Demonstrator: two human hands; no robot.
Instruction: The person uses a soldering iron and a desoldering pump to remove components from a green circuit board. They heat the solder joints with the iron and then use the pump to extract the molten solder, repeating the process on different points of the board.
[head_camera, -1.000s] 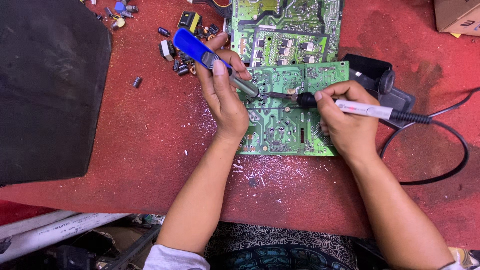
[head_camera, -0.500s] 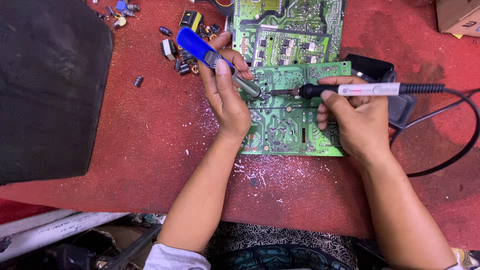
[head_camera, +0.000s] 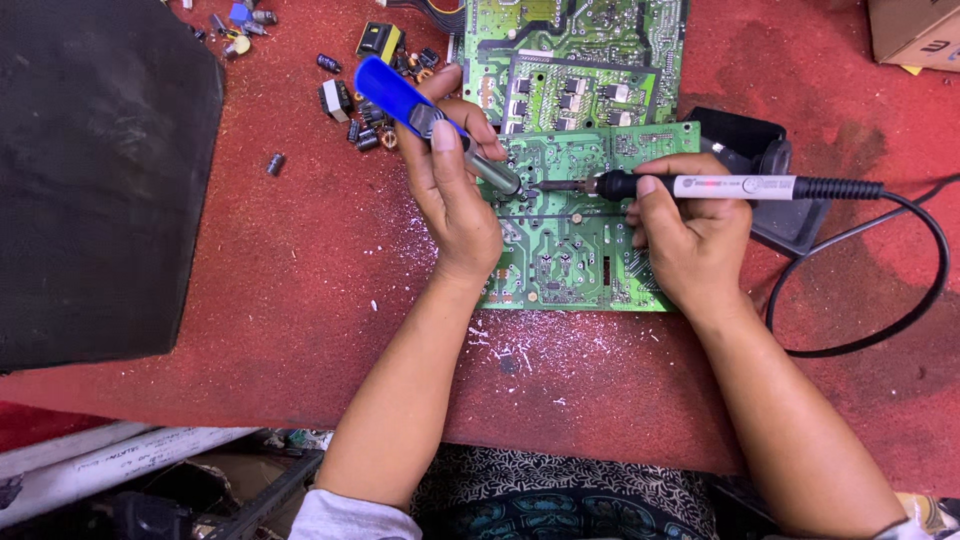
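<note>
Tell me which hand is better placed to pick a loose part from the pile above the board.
Left. The left hand sits right beside the pile, though its grip holds the blue pump. The right hand is across the board, holding the iron.

I see one package, a brown cardboard box (head_camera: 912, 30), cut off by the frame's top right corner, well to the right of the upper green circuit board (head_camera: 575, 60) and apart from it. A narrow white printed label band (head_camera: 735, 186) runs along the soldering iron's handle, below that board.
</note>
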